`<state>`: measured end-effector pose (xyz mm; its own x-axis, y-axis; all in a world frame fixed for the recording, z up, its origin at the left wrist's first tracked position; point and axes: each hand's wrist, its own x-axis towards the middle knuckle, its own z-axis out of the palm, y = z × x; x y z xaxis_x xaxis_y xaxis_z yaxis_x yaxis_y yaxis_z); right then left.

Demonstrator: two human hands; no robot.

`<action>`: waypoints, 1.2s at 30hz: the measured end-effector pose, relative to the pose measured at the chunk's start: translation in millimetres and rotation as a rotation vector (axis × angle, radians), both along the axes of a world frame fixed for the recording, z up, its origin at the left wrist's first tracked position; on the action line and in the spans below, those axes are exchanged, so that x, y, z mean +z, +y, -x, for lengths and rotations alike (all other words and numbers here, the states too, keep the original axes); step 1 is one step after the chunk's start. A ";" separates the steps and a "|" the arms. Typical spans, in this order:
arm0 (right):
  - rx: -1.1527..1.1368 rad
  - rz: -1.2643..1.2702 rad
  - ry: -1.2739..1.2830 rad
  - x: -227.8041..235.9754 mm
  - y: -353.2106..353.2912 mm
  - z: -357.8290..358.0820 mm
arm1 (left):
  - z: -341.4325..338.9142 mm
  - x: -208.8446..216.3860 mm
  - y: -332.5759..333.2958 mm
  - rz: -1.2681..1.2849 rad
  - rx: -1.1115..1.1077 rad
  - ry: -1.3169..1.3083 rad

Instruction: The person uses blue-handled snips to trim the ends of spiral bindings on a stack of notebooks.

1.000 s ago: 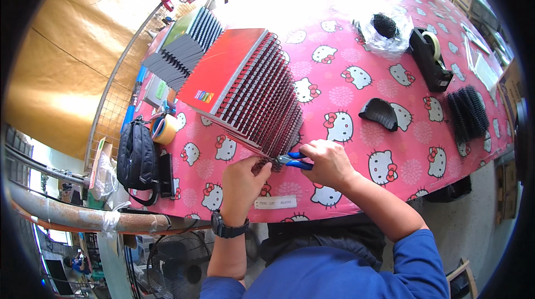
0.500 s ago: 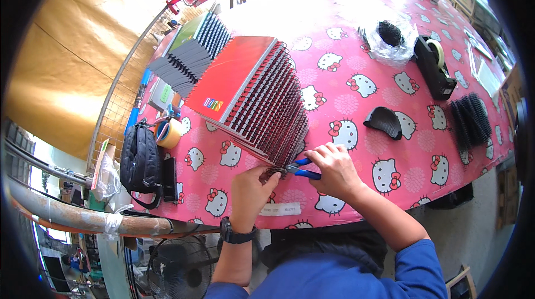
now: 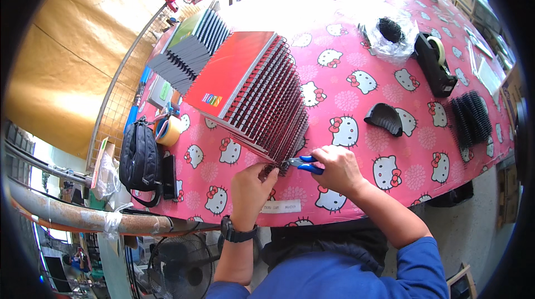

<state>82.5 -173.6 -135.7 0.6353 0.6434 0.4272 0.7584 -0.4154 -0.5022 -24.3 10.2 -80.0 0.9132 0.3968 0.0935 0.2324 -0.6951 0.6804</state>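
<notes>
A tall stack of red-covered wire-bound notebooks [image 3: 234,70] stands in front of me, its black wire spines [image 3: 267,104] facing right. At the near bottom corner, my left hand [image 3: 252,183], wearing a black watch [image 3: 238,231], is closed with thumb and fingers on the edge of a low notebook. Blue-handled pliers [image 3: 310,168] are gripped in my right hand [image 3: 336,169], just right of that corner. Their jaws point left at the end of a wire spine, close to my left fingertips. What exactly the jaws touch is too small to tell.
Behind the stack stand green-covered wire-bound books [image 3: 195,34]. A black pouch [image 3: 139,157], a phone-like black slab [image 3: 169,169] and tape rolls [image 3: 170,130] lie left. Rightward are a curved black piece [image 3: 384,119], a tape dispenser [image 3: 434,70], black wire coils [image 3: 471,118] and a plastic bag [image 3: 393,42].
The pliers have shifted slightly right and up, and their handles are closer together. My left hand stays at the stack's near corner.
</notes>
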 end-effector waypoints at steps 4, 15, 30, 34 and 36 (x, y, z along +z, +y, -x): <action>-0.049 -0.018 -0.115 5.6 -1.9 -1.2 | 1.3 -2.1 -2.3 -0.005 0.001 0.018; -0.012 0.032 0.033 -12.4 -4.2 -2.0 | 3.3 0.8 -4.6 0.126 0.092 0.064; 0.039 0.207 0.292 -4.4 0.2 3.8 | -1.3 -53.6 7.8 0.458 0.036 -0.120; 0.000 0.149 0.031 -11.7 -7.4 0.6 | 0.8 -53.3 7.3 0.751 0.122 -0.117; -0.007 0.120 -0.006 -13.0 -3.2 1.5 | 1.0 -53.0 4.8 0.851 0.123 -0.102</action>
